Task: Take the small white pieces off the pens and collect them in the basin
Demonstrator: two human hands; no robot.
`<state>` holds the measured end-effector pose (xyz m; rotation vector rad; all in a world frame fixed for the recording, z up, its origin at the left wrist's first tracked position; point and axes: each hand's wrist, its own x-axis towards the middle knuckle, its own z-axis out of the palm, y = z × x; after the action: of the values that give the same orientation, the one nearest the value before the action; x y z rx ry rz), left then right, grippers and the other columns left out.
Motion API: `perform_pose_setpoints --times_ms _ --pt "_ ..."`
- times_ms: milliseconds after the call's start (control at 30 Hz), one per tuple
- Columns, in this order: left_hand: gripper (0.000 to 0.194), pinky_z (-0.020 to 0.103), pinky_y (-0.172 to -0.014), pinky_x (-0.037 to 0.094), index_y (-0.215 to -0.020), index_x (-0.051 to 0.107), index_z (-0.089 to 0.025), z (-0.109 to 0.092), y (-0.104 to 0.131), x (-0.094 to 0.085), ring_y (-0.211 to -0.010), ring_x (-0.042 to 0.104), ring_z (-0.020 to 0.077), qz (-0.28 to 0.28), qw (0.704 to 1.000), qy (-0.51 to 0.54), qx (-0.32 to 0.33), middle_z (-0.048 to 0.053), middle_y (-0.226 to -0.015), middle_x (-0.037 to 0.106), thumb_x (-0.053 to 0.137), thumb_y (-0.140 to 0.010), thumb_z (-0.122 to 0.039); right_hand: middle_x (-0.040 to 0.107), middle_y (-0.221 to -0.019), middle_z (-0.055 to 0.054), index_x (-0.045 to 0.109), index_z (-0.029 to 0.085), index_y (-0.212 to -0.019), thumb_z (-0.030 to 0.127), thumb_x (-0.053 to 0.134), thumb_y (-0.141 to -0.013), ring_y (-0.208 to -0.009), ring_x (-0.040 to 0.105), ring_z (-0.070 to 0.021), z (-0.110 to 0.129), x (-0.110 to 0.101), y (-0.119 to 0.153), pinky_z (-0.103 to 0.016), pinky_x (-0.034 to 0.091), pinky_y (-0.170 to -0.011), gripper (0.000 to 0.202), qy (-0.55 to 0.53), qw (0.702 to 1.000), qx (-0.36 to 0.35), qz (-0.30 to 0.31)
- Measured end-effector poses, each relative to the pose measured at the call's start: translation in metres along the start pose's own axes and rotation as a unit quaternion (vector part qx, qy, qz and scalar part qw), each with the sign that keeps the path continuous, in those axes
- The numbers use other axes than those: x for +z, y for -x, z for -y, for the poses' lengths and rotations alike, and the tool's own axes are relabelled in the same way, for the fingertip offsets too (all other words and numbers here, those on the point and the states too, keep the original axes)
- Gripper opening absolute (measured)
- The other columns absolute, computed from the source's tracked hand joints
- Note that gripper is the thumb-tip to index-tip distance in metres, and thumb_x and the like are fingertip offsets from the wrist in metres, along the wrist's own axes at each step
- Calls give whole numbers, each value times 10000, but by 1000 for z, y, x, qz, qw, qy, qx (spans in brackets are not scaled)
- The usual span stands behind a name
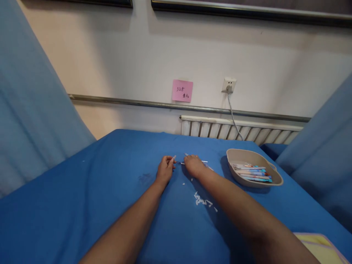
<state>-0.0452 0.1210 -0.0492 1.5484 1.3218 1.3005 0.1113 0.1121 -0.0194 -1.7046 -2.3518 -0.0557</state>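
Observation:
My left hand (165, 168) is over the blue cloth with its fingers pinched together on a slim pale piece (173, 157), whose tip sticks up past the thumb. Close by on the right, my right hand (194, 165) is bent palm down with its fingers curled. A pale tip (186, 154) shows beyond its knuckles, but what the fingers hold is hidden. Thin white sticks (205, 161) lie beside the right hand, partly covered by it. Nearer to me, several small white pointed pieces (200, 200) are scattered between my forearms.
To the right stands a beige plastic basket (233, 153) holding several pens (254, 173) with coloured ends. A yellow cloth (320, 247) lies at the lower right edge. Behind the blue-covered table are a radiator (205, 126), a metal rail (137, 102) and a plugged-in cord (232, 113). Blue curtains (33, 102) hang at both sides.

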Motion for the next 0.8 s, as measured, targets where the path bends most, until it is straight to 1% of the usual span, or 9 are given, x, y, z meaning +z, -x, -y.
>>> perform_pose_setpoints --times_ms 100,200,233,300,400,500,567,700,800 --pt "331 215 -494 414 -856 511 -168 -4 3 -2 -517 537 100 18 999 44 -16 19 -750 627 486 -793 -491 635 -992 -145 577 119 -1029 84 417 -843 -963 564 -224 0 -5 0 -313 378 -817 248 -12 999 23 -23" --pt "393 205 -448 393 -807 523 -153 -13 9 -2 -474 519 89 50 995 83 -38 27 -720 627 459 -789 -541 621 -1022 -121 522 134 -1092 143 397 -872 -941 578 -194 -3 -13 12 -283 409 -780 253 -79 990 75 -84" --pt "405 202 -438 388 -807 526 -149 -16 12 -1 -467 519 86 64 992 96 -48 34 -730 632 460 -787 -548 626 -999 -106 512 142 -1085 176 400 -876 -901 591 -181 -6 -15 20 -272 422 -753 239 -134 980 97 -112" --pt "401 193 -431 380 -832 529 -144 -23 19 3 -466 525 79 100 982 138 -81 47 -765 645 490 -781 -540 643 -862 -57 509 159 -1035 235 409 -874 -761 614 -157 -12 -16 41 -252 443 -669 204 -281 938 126 -159" --pt "358 182 -442 378 -869 529 -146 -34 31 13 -485 536 72 171 949 221 -147 55 -804 656 563 -767 -487 621 -701 2 530 182 -971 323 408 -867 -553 574 -130 -23 -8 80 -237 438 -552 213 -416 890 115 -149" --pt "315 175 -443 373 -862 532 -148 -43 41 21 -500 540 69 230 925 249 -174 55 -817 658 622 -751 -429 621 -671 4 596 190 -879 371 441 -840 -581 568 -140 -33 6 106 -245 443 -566 241 -434 878 123 -158" --pt "304 174 -450 376 -852 537 -145 -46 46 24 -505 537 68 254 919 245 -175 50 -801 656 656 -734 -400 643 -718 -10 631 188 -830 370 485 -811 -659 588 -154 -38 13 111 -260 457 -625 234 -435 878 114 -163" --pt "303 174 -455 374 -871 553 -143 -47 46 25 -496 522 65 258 921 233 -175 29 -749 645 692 -707 -356 662 -810 -35 668 186 -817 330 532 -780 -772 603 -168 -45 16 104 -283 467 -721 202 -447 873 80 -178" --pt "292 174 -448 361 -866 566 -139 -45 43 26 -485 510 59 251 925 225 -174 19 -737 637 702 -699 -337 656 -791 -37 678 183 -802 312 541 -776 -764 600 -166 -50 13 100 -279 466 -713 191 -453 868 76 -187"
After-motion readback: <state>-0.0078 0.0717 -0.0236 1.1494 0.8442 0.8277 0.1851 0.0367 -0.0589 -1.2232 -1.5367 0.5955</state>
